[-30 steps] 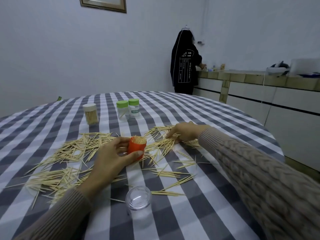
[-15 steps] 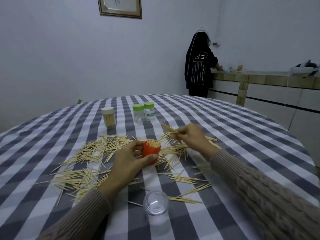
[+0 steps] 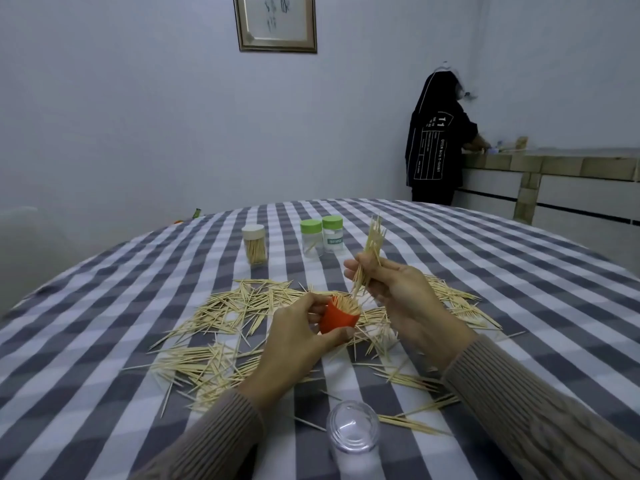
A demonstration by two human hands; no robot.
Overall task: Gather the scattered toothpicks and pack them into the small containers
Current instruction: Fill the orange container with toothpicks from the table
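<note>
Roughly midway: left hand [image 3: 294, 337] grips nearly full orange container [image 3: 337, 318], right hand [image 3: 398, 292] pinches toothpick bundle [image 3: 370, 252]; many scattered toothpicks [image 3: 221, 313] remain.

left hand [image 3: 298, 336] grips orange cup [image 3: 337, 317]; right hand [image 3: 398, 292] pinches toothpick bundle [image 3: 370, 252] above it.

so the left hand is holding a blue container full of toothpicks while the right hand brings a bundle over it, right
Not quite: the container gripped by the left hand is orange-red, not blue, as the head view shows. The rest holds: it is packed with toothpicks, and the right hand holds a bundle of toothpicks just above it.
</note>
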